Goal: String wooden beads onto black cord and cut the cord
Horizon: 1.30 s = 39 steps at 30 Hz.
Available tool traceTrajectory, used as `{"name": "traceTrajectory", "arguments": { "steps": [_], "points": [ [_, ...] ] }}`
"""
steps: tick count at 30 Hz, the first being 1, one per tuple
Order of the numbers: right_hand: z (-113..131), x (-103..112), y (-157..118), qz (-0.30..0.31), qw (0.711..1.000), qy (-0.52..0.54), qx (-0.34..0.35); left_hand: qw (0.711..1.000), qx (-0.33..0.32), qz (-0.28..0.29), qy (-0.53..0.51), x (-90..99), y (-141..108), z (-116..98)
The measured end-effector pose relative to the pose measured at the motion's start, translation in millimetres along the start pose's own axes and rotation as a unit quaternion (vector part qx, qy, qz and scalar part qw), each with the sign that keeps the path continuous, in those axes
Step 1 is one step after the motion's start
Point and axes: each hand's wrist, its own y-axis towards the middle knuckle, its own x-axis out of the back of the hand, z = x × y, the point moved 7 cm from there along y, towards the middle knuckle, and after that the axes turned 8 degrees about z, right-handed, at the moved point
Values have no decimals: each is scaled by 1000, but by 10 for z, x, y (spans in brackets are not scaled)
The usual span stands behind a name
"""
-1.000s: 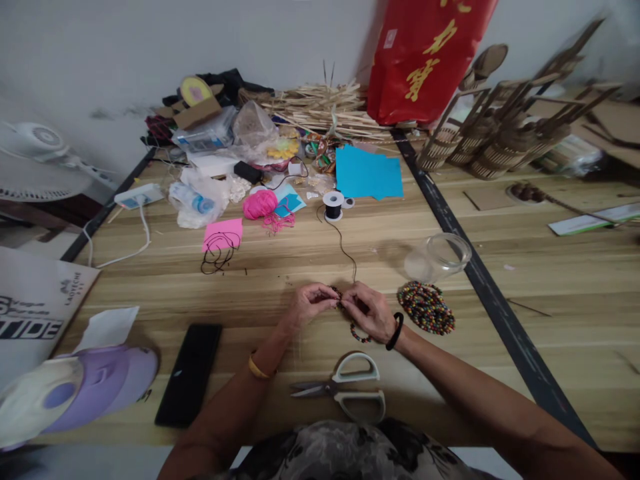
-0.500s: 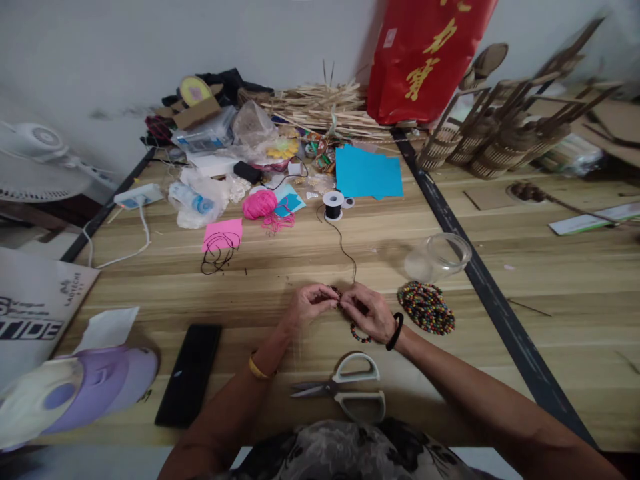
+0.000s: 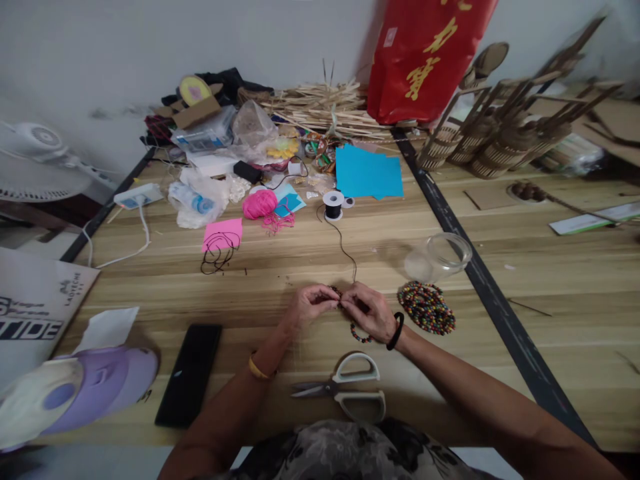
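My left hand (image 3: 312,304) and my right hand (image 3: 369,312) meet fingertip to fingertip over the table, both pinched on a string of small multicoloured beads (image 3: 361,335). Part of that bead string hangs below my right palm; the rest is mostly hidden by my fingers. From a white spool of black cord (image 3: 333,207), a thin cord (image 3: 345,250) runs down to my right hand. A coiled heap of matching bead strings (image 3: 427,307) lies to the right. Scissors (image 3: 336,387) with white handles rest in front of me, blades pointing left.
A glass jar (image 3: 440,257) lies beyond the bead heap. At left are a black phone (image 3: 189,375), a purple-and-white tissue holder (image 3: 100,383) and a pink paper (image 3: 223,235) with black cord. Pink yarn (image 3: 260,204), blue sheets (image 3: 369,172) and a red bag (image 3: 425,60) are farther back.
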Motion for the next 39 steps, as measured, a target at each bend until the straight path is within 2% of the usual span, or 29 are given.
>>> {"name": "traceTrajectory", "arguments": {
  "steps": [5,9,19,32,39],
  "points": [
    [10,9,-2,-10,1000,11,14,1000,-16,3,-2,6,0,-21],
    [-24,-13,-9,-4,1000,16,-5,1000,-22,3,-6,2,3,-40],
    [-63,-33,-24,4,999,32,-32,1000,5,-8,5,11,-2,-2],
    [-56,-36,-29,6,999,34,-20,1000,13,-18,1,16,-15,-1],
    [-22,-37,-9,12,1000,19,-2,999,2,1,32,14,-5,26]
  ]
}}
